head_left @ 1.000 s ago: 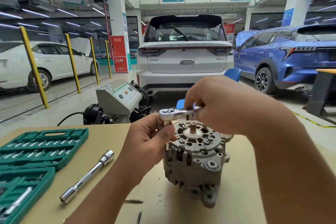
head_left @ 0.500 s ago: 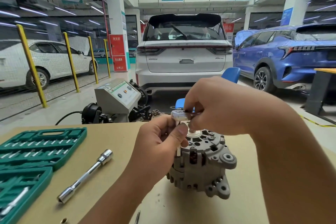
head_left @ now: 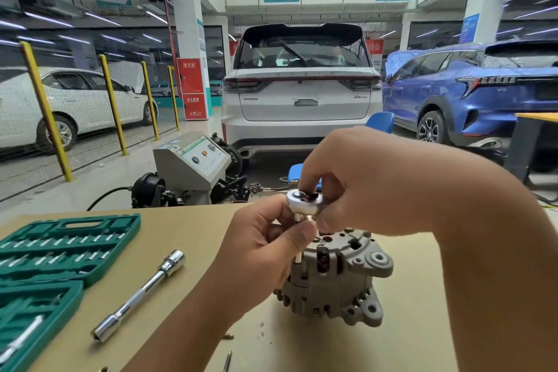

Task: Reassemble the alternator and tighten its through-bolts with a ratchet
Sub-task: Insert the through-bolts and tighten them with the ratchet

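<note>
Gripping the ratchet [head_left: 304, 202] above the alternator [head_left: 338, 278]: right hand [head_left: 356, 178], left hand [head_left: 265, 254].

Bright, even light fills the scene, coming from ceiling strip lights [head_left: 45, 19] at upper left that smear into streaks. Wide-angle distortion bends the pillars and edges of the frame. The counter [head_left: 193, 235] shows only soft, faint shadows. The centre is fairly sharp; the corners blur.

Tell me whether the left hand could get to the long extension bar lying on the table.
Probably yes, once freed. The extension bar lies in the open left of the left hand, nothing between them. But that hand now pinches the shaft under the ratchet head.
</note>
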Demonstrator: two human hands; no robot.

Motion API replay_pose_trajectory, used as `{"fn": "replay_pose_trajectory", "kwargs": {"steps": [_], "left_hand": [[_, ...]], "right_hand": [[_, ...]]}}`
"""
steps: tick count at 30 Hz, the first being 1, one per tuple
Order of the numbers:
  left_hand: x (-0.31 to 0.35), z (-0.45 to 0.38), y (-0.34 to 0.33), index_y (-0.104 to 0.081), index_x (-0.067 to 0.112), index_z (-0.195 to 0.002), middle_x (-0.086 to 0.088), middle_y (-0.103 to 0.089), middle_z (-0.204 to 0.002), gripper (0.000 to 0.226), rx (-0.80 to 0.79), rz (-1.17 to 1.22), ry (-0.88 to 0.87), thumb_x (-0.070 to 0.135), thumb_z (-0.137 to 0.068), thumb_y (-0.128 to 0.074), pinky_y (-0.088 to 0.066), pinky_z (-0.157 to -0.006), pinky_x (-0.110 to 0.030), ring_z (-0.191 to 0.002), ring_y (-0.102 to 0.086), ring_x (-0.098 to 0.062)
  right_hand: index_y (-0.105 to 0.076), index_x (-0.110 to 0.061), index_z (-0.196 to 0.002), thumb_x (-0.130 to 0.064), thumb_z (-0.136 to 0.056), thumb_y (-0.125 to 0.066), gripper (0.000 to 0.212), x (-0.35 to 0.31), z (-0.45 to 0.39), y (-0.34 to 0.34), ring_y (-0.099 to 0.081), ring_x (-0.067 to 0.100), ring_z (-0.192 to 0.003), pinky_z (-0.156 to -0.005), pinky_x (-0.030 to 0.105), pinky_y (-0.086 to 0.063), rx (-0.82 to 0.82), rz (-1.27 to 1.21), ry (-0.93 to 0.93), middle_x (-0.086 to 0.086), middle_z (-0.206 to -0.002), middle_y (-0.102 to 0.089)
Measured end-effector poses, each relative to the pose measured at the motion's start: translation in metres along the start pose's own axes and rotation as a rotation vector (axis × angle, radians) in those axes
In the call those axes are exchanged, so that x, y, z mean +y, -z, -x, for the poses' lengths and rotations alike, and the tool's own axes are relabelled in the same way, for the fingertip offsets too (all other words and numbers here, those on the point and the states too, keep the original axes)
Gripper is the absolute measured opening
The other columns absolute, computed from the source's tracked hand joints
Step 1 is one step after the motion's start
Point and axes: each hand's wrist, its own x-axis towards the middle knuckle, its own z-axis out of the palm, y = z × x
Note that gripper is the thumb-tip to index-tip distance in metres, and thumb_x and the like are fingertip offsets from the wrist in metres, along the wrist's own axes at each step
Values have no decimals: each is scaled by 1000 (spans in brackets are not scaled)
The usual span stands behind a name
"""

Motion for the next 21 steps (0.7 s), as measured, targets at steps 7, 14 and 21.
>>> {"fn": "replay_pose_trajectory", "kwargs": {"steps": [7, 14, 21], "left_hand": [[-1, -2, 6, -74, 23, -90, -30, -52, -69, 5, -34, -19, -23, 21, -92, -69, -39, -41, -25, -38, -43, -16], [-3, -1, 7, -75, 23, -93, -25, -64, -83, 10, -73, 80, 20, 18, -92, -67, -38, -41, -24, -42, -41, -12], [-3, 0, 0, -77, 22, -94, -38, -52, -79, 18, 0, 127, 9, 36, -86, -70, -27, -38, -25, -40, -33, -16]], "right_hand": [[-71, -32, -89, -18, -85, -70, 14, -3, -6, -7, -63, 12, -75, -61, 30, -57, 98, 3, -4, -11, -82, -66], [-73, -42, -106, -11, -86, -74, 37, 7, -1, 0, -63, 0, -72, -60, 20, -52, 38, -95, -25, -17, -80, -71], [-74, -38, -96, -28, -81, -79, 18, -1, -2, -1, -58, 5, -64, -52, 24, -43, 27, 6, 8, -12, -71, -64]]}}
